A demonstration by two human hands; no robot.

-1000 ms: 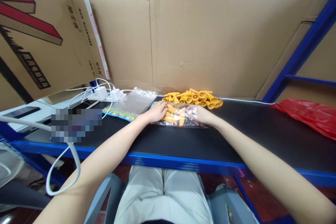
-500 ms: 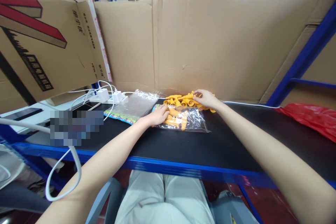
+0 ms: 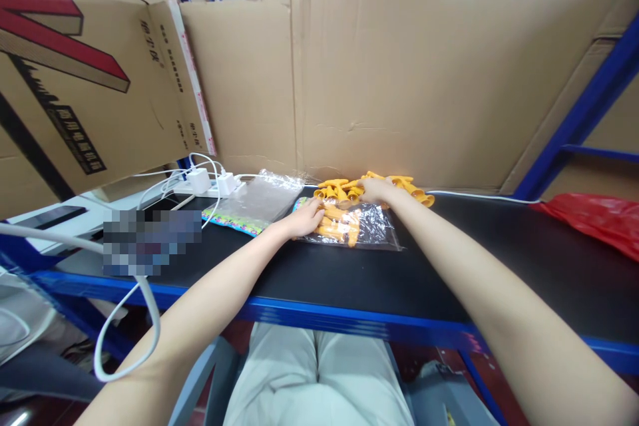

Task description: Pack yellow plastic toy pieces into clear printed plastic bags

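Note:
A clear plastic bag (image 3: pixel 369 229) with several orange plastic pieces inside lies on the black shelf top (image 3: pixel 399 273). My left hand (image 3: pixel 307 218) rests on the bag's left end, its fingers curled on the opening. Behind the bag is a loose pile of orange plastic pieces (image 3: pixel 404 186) against the cardboard wall. My right hand (image 3: pixel 373 189) is on that pile, fingers closed over pieces at its left side.
A stack of empty clear bags (image 3: pixel 254 203) lies left of the filled bag. White chargers and cables (image 3: pixel 200 181) sit further left. A red plastic bag (image 3: pixel 594 219) lies at the right. Cardboard sheets (image 3: pixel 399 80) wall the back. A blue rail (image 3: pixel 349 316) edges the shelf.
My right hand left the bag, reached back to the loose orange pile, then shifted left along it. My left hand stayed on the bag's left end.

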